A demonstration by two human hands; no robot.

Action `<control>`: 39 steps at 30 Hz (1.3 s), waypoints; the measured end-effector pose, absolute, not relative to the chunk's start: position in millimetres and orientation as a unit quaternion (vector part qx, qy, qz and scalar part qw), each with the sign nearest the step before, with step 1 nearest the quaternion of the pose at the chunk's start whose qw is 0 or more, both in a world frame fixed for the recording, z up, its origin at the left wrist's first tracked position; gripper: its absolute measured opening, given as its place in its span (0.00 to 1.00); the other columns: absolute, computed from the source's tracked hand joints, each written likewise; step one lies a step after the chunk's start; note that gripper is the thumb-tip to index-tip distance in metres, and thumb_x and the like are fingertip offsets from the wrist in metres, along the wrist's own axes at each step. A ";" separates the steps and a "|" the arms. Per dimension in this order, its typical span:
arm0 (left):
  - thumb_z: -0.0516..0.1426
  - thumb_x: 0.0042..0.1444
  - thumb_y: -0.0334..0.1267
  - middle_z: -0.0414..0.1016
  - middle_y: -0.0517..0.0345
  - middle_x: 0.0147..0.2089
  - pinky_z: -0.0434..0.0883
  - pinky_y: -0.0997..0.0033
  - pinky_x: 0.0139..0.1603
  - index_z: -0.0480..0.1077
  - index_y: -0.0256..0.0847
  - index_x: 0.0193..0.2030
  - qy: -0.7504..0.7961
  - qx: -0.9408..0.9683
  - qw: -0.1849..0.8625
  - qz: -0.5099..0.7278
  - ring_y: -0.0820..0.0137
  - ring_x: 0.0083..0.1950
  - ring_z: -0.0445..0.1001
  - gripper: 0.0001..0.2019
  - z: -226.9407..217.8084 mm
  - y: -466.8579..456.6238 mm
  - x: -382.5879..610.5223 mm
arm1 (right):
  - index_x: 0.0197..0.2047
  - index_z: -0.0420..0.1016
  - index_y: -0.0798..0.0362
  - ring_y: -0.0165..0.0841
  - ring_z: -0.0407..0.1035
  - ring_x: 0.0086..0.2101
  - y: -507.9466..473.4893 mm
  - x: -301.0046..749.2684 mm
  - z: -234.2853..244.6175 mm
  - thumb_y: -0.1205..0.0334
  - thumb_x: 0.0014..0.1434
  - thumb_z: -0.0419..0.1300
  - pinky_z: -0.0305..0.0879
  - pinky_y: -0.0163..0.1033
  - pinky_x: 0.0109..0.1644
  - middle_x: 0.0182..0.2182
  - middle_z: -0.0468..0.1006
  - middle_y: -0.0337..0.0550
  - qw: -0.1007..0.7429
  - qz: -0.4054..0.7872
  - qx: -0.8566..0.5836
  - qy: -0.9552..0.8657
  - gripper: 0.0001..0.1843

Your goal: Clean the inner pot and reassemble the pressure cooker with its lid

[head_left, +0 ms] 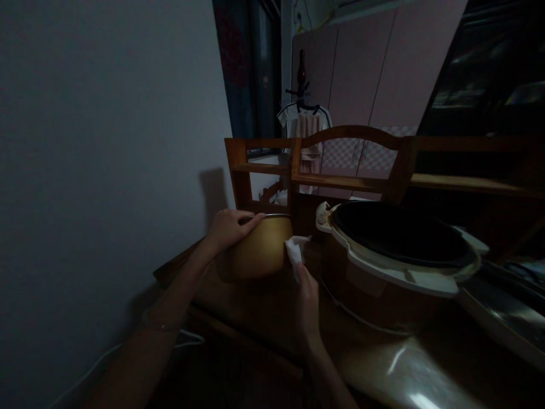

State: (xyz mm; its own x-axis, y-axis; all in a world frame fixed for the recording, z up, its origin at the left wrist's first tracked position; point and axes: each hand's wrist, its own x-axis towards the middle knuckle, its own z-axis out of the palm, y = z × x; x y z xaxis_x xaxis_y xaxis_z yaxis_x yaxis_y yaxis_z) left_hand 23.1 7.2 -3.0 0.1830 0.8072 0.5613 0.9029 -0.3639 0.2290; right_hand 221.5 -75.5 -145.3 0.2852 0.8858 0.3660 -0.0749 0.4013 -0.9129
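Observation:
A gold-coloured cooking pot (261, 250) stands on the brown wooden table, slightly tilted in the view. My left hand (232, 230) grips its rim at the upper left, with the thumb along the top edge and the other fingers partly hidden. A crumpled white tissue (294, 250) is pinched in my right hand (307, 289), close by the pot's right side. Whether the tissue touches the pot I cannot tell. Right of my hands is a large brown cooker (361, 284) with a cream rim, its lid off and a dark inside showing.
A wooden shelf frame (349, 182) rises along the table's back edge. The pale wall (128, 142) borders the left side. A white cord (97, 363) hangs at the lower left. Shiny clear plastic (400, 369) lies at the front right. Clothes (309, 128) hang behind the shelf.

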 end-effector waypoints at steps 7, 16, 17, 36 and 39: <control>0.49 0.62 0.64 0.84 0.54 0.46 0.69 0.65 0.43 0.82 0.50 0.44 -0.574 -0.753 0.101 -0.306 0.59 0.48 0.80 0.27 -2.9 15.0 30.7 | 0.73 0.55 0.50 0.39 0.48 0.70 -77.8 190.8 -113.0 0.60 0.74 0.44 0.47 0.56 0.73 0.70 0.57 0.44 0.625 0.195 -0.338 -0.676 0.27; 0.48 0.62 0.64 0.84 0.53 0.45 0.69 0.65 0.42 0.83 0.49 0.44 -0.562 -0.767 0.098 -0.292 0.58 0.46 0.81 0.28 4.4 29.1 36.5 | 0.71 0.59 0.53 0.39 0.47 0.70 -72.9 196.0 -111.0 0.68 0.70 0.47 0.48 0.56 0.73 0.69 0.61 0.45 0.497 0.042 -0.234 -0.835 0.28; 0.48 0.63 0.64 0.84 0.53 0.44 0.69 0.65 0.42 0.83 0.49 0.44 -0.562 -0.767 0.100 -0.293 0.58 0.45 0.81 0.28 4.2 28.9 35.8 | 0.71 0.59 0.53 0.38 0.48 0.70 -74.7 199.5 -112.0 0.68 0.69 0.47 0.49 0.56 0.73 0.68 0.61 0.44 0.489 0.042 -0.229 -0.840 0.28; 0.46 0.65 0.61 0.84 0.57 0.40 0.65 0.69 0.39 0.81 0.48 0.40 -0.582 -0.750 0.092 -0.299 0.64 0.41 0.80 0.27 -14.2 -22.9 30.2 | 0.73 0.55 0.51 0.41 0.61 0.65 -115.4 241.9 -140.6 0.71 0.69 0.46 0.63 0.51 0.66 0.66 0.65 0.49 0.580 0.055 -0.300 -0.755 0.30; 0.48 0.66 0.58 0.83 0.56 0.37 0.62 0.68 0.38 0.78 0.45 0.34 -0.583 -0.737 0.143 -0.310 0.65 0.37 0.79 0.25 -32.2 -46.9 39.3 | 0.73 0.57 0.49 0.40 0.58 0.66 -130.2 253.6 -138.6 0.66 0.72 0.44 0.58 0.51 0.69 0.67 0.64 0.45 0.577 0.151 -0.340 -0.727 0.27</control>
